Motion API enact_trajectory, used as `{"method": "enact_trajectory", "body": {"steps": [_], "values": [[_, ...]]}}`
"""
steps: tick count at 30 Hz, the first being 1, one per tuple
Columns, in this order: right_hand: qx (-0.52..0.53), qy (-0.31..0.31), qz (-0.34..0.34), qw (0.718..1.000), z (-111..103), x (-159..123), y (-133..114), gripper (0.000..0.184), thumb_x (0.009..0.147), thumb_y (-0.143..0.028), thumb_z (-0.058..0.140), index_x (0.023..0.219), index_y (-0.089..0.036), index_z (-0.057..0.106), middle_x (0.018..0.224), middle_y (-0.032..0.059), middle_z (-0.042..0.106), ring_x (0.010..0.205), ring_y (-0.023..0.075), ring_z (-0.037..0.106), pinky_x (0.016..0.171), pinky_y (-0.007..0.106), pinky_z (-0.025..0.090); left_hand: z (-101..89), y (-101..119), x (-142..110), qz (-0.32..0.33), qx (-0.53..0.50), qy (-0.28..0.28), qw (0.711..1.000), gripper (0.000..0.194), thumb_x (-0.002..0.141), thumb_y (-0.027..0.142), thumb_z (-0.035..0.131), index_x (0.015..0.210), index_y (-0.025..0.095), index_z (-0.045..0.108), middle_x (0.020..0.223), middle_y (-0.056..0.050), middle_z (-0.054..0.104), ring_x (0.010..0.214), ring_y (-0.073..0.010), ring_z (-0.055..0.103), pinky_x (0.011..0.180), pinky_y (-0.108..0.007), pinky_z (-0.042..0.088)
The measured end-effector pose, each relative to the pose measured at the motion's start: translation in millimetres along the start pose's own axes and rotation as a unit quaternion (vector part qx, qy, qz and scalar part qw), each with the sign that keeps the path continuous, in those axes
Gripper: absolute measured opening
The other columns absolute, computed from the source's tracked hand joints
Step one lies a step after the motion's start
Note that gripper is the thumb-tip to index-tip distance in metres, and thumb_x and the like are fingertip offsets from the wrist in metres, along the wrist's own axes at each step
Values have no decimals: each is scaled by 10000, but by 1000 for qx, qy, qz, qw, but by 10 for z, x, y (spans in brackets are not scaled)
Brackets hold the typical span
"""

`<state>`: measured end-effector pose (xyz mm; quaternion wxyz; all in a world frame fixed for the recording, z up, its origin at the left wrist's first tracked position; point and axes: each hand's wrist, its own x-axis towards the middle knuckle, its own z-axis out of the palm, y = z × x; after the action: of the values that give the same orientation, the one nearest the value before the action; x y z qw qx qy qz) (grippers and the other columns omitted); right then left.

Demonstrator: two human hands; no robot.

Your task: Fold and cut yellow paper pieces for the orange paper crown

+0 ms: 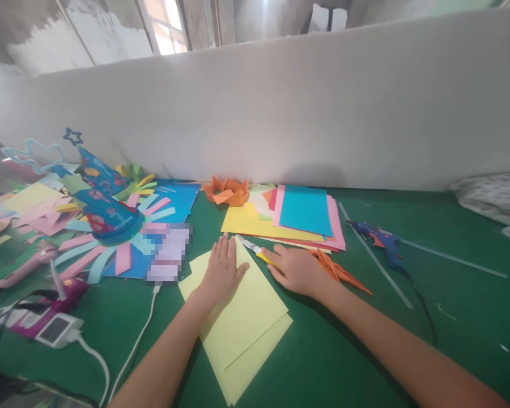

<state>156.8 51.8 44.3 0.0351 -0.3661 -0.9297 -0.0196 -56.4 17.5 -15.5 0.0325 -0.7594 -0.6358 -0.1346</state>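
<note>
Pale yellow paper sheets (255, 323) lie at a slant on the green table in front of me, the top one turned slightly off the one below. My left hand (223, 266) presses flat on their upper part, fingers together and stretched out, thumb apart. In my right hand (295, 269) is a yellow-handled utility knife (263, 256), its blade pointing left and touching or just over the sheets' far corner. Right beside that wrist are folded orange paper pieces (334, 269).
Colored paper sheets (306, 209) are stacked ahead, beside an orange folded paper ring (227, 191). A blue glue gun (386, 243) lies right. Decorated blue cone hats (106, 212), a pink glue gun (28, 266) and a power strip (55, 328) with cables crowd the left. A white wall stands behind.
</note>
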Motion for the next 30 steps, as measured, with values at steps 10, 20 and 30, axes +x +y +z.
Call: {"method": "enact_trajectory", "body": {"steps": [10, 20, 30], "values": [[94, 72, -24, 993, -54, -135, 461, 361, 900, -303, 412, 1208, -240, 590, 927, 57, 645, 768, 162, 574, 581, 240, 355, -57, -1, 43, -31, -15, 72, 997, 757, 812, 509, 537, 1351, 62, 249, 1194, -222, 516, 1141, -345, 465, 998, -546, 311], [-13, 152, 115, 982, 28, -86, 786, 422, 948, -314, 315, 1222, -129, 576, 1008, 149, 618, 918, 260, 534, 778, 382, 404, -100, -25, 48, -35, -15, 84, 996, 764, 793, 558, 545, 1339, 99, 272, 1163, -209, 510, 1105, -344, 474, 913, -500, 376], [314, -131, -142, 930, -157, -113, 109, 612, 781, -388, 646, 1350, -372, 421, 1443, -1, 393, 1374, 261, 212, 1095, 504, 130, -250, -22, 70, -117, -40, 36, 992, 729, 749, 481, 635, 1315, 110, 363, 1168, -185, 536, 1068, -349, 483, 856, -481, 399]]}}
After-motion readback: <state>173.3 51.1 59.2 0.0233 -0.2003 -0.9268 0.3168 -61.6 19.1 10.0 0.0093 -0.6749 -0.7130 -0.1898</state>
